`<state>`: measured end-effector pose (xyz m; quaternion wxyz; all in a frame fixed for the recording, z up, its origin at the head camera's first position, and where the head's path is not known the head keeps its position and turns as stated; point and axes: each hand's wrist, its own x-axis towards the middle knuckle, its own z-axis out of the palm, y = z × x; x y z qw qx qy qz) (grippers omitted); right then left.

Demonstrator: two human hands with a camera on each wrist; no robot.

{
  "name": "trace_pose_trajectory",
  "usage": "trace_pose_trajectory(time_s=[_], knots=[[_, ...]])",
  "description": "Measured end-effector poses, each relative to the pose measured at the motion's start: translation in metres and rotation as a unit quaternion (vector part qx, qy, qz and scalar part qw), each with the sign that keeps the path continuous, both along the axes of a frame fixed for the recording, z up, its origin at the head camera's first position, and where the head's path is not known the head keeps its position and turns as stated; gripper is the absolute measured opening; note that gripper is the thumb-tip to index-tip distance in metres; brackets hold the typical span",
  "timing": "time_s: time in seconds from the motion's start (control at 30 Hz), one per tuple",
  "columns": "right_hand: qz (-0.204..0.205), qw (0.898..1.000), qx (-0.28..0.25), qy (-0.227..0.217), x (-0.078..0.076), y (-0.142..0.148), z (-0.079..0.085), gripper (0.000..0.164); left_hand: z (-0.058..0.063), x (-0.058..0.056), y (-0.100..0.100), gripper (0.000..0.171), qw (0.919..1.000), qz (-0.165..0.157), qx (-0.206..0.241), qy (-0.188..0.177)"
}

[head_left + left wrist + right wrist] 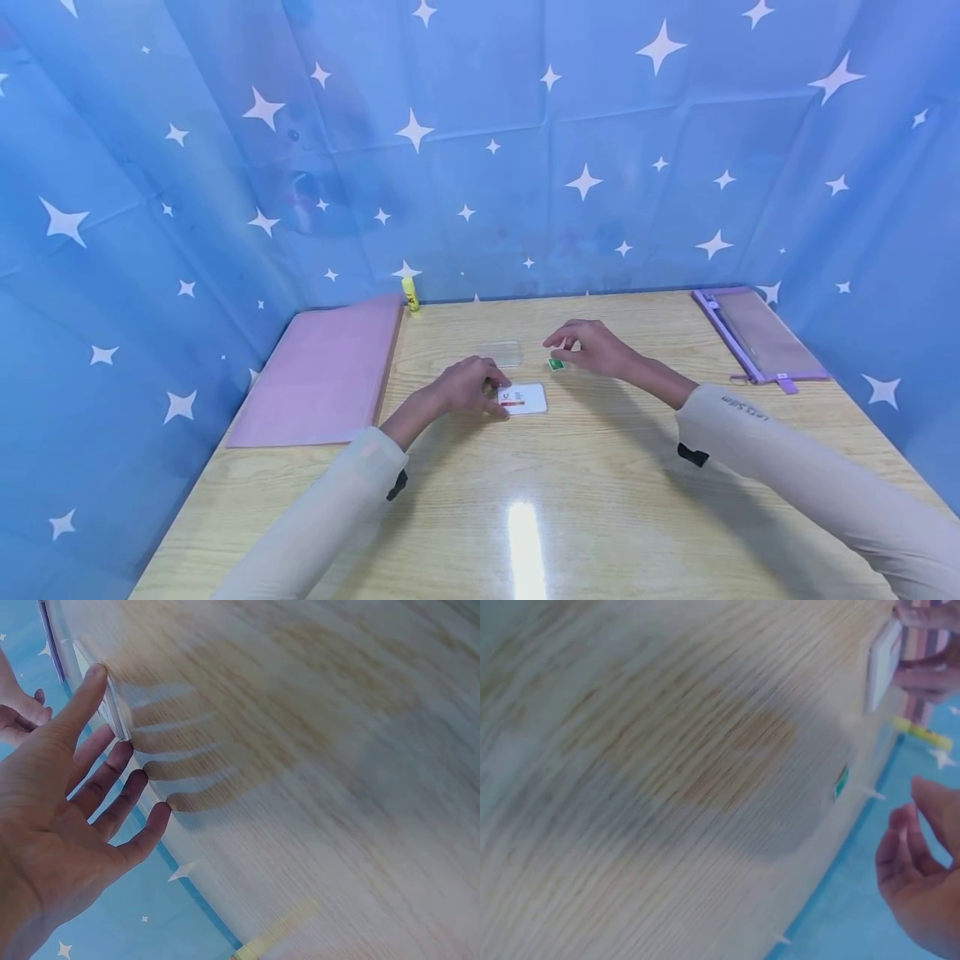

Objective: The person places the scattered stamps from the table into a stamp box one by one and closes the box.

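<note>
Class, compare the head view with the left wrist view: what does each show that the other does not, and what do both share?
Only the head view shows the pink folder and the small green piece. Only the left wrist view shows the palm of the left hand. Both share the right hand, white case, table and starry curtain.

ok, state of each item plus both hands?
White case: print up, held
Clear cover: lying flat
Green piece: lying loose
Pink folder: lying flat
Yellow stick: upright
Zip pouch: flat, zip unclear
Left hand: holds white case
Right hand: empty, near green piece
</note>
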<state>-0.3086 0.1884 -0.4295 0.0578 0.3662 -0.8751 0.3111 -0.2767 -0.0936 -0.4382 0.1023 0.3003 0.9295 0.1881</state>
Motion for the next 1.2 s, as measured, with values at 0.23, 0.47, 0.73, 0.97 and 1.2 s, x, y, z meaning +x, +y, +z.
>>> trace_pose_trajectory(time_s=[0.23,0.47,0.73,0.97,1.2], knots=[[-0.010,1.000,0.001,-0.018,-0.004,0.008,-0.009,0.020,-0.001,0.003,0.000,0.054,1.0000,-0.001,-0.001,-0.005],[-0.016,0.999,0.000,-0.040,-0.006,0.012,-0.018,0.021,-0.004,0.002,0.001,0.053,0.9999,0.001,-0.009,-0.007],[-0.015,0.998,0.000,-0.058,-0.011,0.011,-0.030,0.021,-0.003,0.001,0.002,0.054,0.9998,0.004,-0.018,-0.008],[-0.013,0.996,0.023,-0.083,-0.014,0.009,-0.032,0.023,-0.003,0.000,0.002,0.053,0.9998,0.004,-0.019,-0.008],[-0.004,0.997,0.023,-0.076,-0.018,0.005,-0.029,0.024,0.003,-0.002,0.001,0.054,0.9996,0.015,-0.021,-0.012]])
